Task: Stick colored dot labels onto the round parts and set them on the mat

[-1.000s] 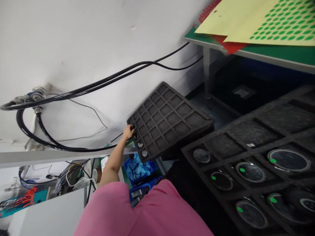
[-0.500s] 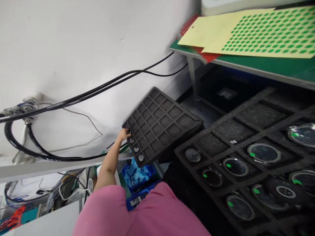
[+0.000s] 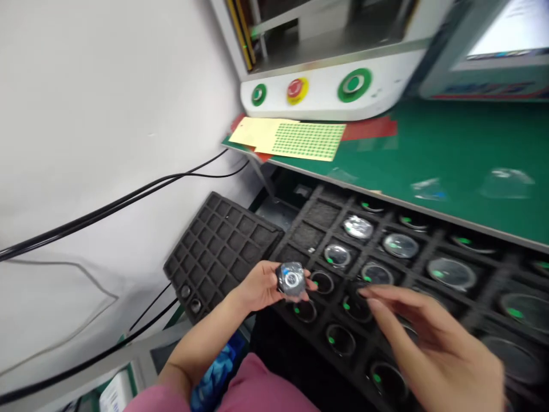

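My left hand point(image 3: 266, 284) is closed around a smartwatch body point(image 3: 292, 278) with a pale sensor ring, a clear film over it and a small blue mark. It is held above the near-left edge of the large black foam tray point(image 3: 305, 236). On the right, my right hand point(image 3: 429, 335) reaches over the same tray with thumb and forefinger pinched together. Something dark shows at the fingertips, too blurred to name. Round glossy watch faces point(image 3: 401, 245) with green dots sit in the tray's compartments.
A second black foam tray point(image 3: 223, 243) stands at the left, with small round pieces in its near-left corner. Behind is a green bench point(image 3: 454, 149) bearing green-dot sticker sheets point(image 3: 306, 140) and a machine panel point(image 3: 319, 91) with buttons. Black cables point(image 3: 128, 197) run along the wall.
My left hand has come away from the left tray's corner and now holds the smartwatch body over the large tray. My right hand has come into view. The view has turned right.
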The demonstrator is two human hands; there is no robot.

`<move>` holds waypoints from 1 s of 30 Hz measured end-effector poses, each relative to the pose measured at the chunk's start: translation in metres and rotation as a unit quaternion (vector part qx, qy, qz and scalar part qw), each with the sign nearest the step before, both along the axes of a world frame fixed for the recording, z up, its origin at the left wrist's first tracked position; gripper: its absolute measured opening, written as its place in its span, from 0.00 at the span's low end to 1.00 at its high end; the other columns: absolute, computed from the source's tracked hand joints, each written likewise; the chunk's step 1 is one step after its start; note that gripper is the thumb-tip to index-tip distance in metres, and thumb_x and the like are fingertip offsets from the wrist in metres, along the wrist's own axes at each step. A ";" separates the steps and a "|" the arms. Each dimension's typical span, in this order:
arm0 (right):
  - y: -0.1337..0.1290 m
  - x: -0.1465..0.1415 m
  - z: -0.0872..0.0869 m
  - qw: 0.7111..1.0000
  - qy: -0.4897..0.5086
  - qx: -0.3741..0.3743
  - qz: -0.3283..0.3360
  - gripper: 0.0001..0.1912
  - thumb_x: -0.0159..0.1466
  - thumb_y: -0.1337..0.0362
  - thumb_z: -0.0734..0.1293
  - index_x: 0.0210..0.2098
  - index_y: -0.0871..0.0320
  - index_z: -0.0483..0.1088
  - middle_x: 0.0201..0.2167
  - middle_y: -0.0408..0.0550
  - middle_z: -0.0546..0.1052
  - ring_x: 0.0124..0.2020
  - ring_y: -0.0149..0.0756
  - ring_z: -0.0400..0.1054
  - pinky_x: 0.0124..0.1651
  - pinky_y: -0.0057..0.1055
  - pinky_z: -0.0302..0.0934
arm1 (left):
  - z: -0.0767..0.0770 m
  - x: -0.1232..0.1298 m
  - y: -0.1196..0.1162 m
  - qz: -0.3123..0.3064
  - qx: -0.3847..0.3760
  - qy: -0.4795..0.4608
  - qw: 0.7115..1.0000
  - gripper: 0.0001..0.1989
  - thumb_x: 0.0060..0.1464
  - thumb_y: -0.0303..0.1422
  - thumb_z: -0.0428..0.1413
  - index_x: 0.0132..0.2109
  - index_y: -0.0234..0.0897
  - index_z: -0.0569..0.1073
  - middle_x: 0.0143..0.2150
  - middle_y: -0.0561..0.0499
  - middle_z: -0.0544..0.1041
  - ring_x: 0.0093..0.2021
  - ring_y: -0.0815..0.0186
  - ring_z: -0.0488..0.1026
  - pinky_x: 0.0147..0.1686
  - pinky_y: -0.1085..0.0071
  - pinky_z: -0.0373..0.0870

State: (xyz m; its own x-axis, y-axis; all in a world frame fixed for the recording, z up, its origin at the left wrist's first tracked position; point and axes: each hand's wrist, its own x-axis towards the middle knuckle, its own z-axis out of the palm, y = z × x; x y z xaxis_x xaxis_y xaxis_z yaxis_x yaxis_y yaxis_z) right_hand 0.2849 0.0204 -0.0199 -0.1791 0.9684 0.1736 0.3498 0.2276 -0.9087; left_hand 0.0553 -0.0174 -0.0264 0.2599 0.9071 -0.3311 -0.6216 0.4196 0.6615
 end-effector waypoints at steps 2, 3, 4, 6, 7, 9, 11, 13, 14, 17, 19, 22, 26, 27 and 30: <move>0.003 -0.002 0.010 1.000 0.018 0.010 0.019 0.10 0.66 0.60 0.67 0.47 0.48 0.70 0.40 0.42 0.77 0.38 0.32 0.75 0.39 0.25 0.71 | -0.004 0.024 0.013 -0.059 0.029 -0.067 0.996 0.27 0.45 0.47 0.67 0.49 0.34 0.80 0.43 0.36 0.78 0.36 0.66 0.78 0.34 0.79 0.73; 0.005 -0.003 0.013 0.999 0.035 0.002 0.024 0.12 0.66 0.61 0.67 0.49 0.48 0.69 0.42 0.42 0.77 0.39 0.31 0.75 0.41 0.25 0.71 | -0.004 0.032 0.019 -0.077 0.037 -0.073 0.994 0.27 0.45 0.47 0.67 0.48 0.33 0.81 0.40 0.37 0.79 0.34 0.66 0.78 0.34 0.78 0.74; 0.007 -0.003 0.016 0.998 0.055 -0.010 0.025 0.14 0.65 0.62 0.67 0.50 0.48 0.69 0.42 0.43 0.77 0.41 0.30 0.75 0.44 0.24 0.71 | -0.004 0.040 0.025 -0.092 0.042 -0.072 0.992 0.27 0.44 0.47 0.67 0.47 0.31 0.81 0.36 0.38 0.78 0.32 0.67 0.77 0.34 0.78 0.74; 0.009 -0.003 0.020 0.996 0.085 -0.026 0.017 0.15 0.63 0.65 0.69 0.49 0.50 0.69 0.41 0.43 0.78 0.41 0.28 0.75 0.46 0.21 0.70 | -0.001 0.051 0.033 -0.120 0.049 -0.058 0.990 0.26 0.44 0.47 0.68 0.44 0.30 0.81 0.30 0.42 0.77 0.30 0.68 0.76 0.34 0.77 0.73; 0.009 -0.003 0.022 0.995 0.097 -0.025 0.007 0.14 0.62 0.66 0.70 0.47 0.51 0.70 0.39 0.42 0.78 0.40 0.27 0.75 0.45 0.19 0.69 | 0.002 0.055 0.036 -0.134 0.051 -0.050 0.988 0.25 0.44 0.46 0.68 0.43 0.30 0.81 0.29 0.43 0.77 0.30 0.69 0.76 0.34 0.77 0.73; 0.009 -0.001 0.027 0.993 0.117 -0.010 -0.009 0.10 0.60 0.70 0.71 0.39 0.52 0.72 0.33 0.39 0.77 0.36 0.26 0.74 0.42 0.17 0.69 | 0.006 0.060 0.041 -0.152 0.050 -0.035 0.986 0.24 0.44 0.46 0.68 0.43 0.32 0.81 0.29 0.45 0.77 0.30 0.69 0.75 0.34 0.76 0.73; 0.009 0.007 0.033 0.989 0.146 0.008 0.008 0.08 0.60 0.73 0.70 0.34 0.53 0.72 0.30 0.39 0.76 0.33 0.26 0.73 0.37 0.20 0.69 | 0.008 0.063 0.044 -0.148 0.046 -0.027 0.988 0.23 0.45 0.46 0.67 0.43 0.32 0.82 0.31 0.44 0.77 0.30 0.70 0.75 0.34 0.78 0.72; 0.015 0.025 0.039 0.987 0.162 0.018 0.005 0.09 0.61 0.75 0.68 0.35 0.52 0.72 0.30 0.40 0.75 0.33 0.28 0.72 0.36 0.24 0.69 | 0.007 0.064 0.046 -0.130 0.043 -0.024 0.990 0.23 0.47 0.46 0.66 0.45 0.33 0.81 0.35 0.41 0.79 0.32 0.71 0.76 0.35 0.81 0.71; 0.021 0.039 0.041 0.986 0.162 0.026 -0.037 0.09 0.61 0.74 0.69 0.35 0.52 0.72 0.31 0.40 0.75 0.34 0.29 0.72 0.37 0.27 0.69 | 0.006 0.064 0.048 -0.120 0.041 -0.027 0.991 0.22 0.49 0.45 0.66 0.46 0.34 0.81 0.39 0.40 0.79 0.34 0.71 0.76 0.35 0.82 0.71; 0.060 0.091 0.037 0.935 0.130 0.082 -0.319 0.09 0.53 0.66 0.76 0.29 0.54 0.71 0.29 0.43 0.73 0.31 0.34 0.69 0.37 0.35 0.67 | 0.000 0.063 0.051 -0.103 0.037 -0.038 0.993 0.20 0.52 0.41 0.64 0.49 0.36 0.80 0.46 0.37 0.78 0.38 0.69 0.78 0.38 0.83 0.72; 0.096 0.126 0.026 0.931 0.111 0.028 -0.347 0.12 0.53 0.62 0.76 0.33 0.54 0.71 0.31 0.45 0.73 0.32 0.35 0.68 0.43 0.38 0.65 | -0.002 0.063 0.052 -0.105 0.027 -0.048 0.993 0.19 0.53 0.39 0.64 0.50 0.35 0.80 0.46 0.37 0.78 0.39 0.68 0.78 0.39 0.82 0.72; 0.144 0.163 0.007 0.943 0.094 -0.065 -0.313 0.11 0.54 0.64 0.73 0.34 0.54 0.68 0.31 0.44 0.72 0.33 0.35 0.67 0.45 0.39 0.62 | -0.002 0.067 0.053 -0.111 0.013 -0.066 0.992 0.19 0.54 0.37 0.64 0.52 0.35 0.79 0.46 0.38 0.78 0.39 0.68 0.78 0.39 0.82 0.73; 0.166 0.176 -0.008 0.935 -0.095 -0.091 -0.331 0.10 0.54 0.69 0.71 0.35 0.56 0.69 0.30 0.44 0.72 0.28 0.34 0.60 0.41 0.38 0.56 | 0.004 0.076 0.057 -0.108 0.012 -0.067 0.992 0.16 0.54 0.34 0.64 0.50 0.36 0.80 0.48 0.42 0.78 0.39 0.68 0.78 0.37 0.82 0.73; 0.165 0.175 -0.009 0.925 -0.167 -0.079 -0.332 0.10 0.55 0.68 0.70 0.37 0.56 0.70 0.33 0.45 0.72 0.29 0.34 0.60 0.41 0.37 0.55 | 0.005 0.078 0.059 -0.109 0.021 -0.064 0.992 0.17 0.54 0.34 0.64 0.51 0.36 0.80 0.48 0.43 0.78 0.39 0.68 0.78 0.37 0.82 0.73; 0.149 0.165 -0.003 0.892 -0.319 -0.018 -0.318 0.12 0.62 0.62 0.67 0.45 0.60 0.69 0.44 0.56 0.71 0.38 0.43 0.64 0.39 0.37 0.53 | 0.006 0.082 0.061 -0.112 0.061 -0.062 0.990 0.20 0.52 0.35 0.65 0.53 0.39 0.79 0.48 0.45 0.78 0.40 0.68 0.78 0.39 0.82 0.74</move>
State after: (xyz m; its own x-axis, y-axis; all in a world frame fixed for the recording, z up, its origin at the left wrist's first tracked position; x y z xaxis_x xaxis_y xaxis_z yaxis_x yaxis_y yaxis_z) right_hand 0.4500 0.1698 -0.0228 0.3580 0.9120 0.2002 0.8471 -0.2270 -0.4805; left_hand 0.1370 0.0440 -0.0199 0.4914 0.8530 -0.1758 -0.6017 0.4785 0.6395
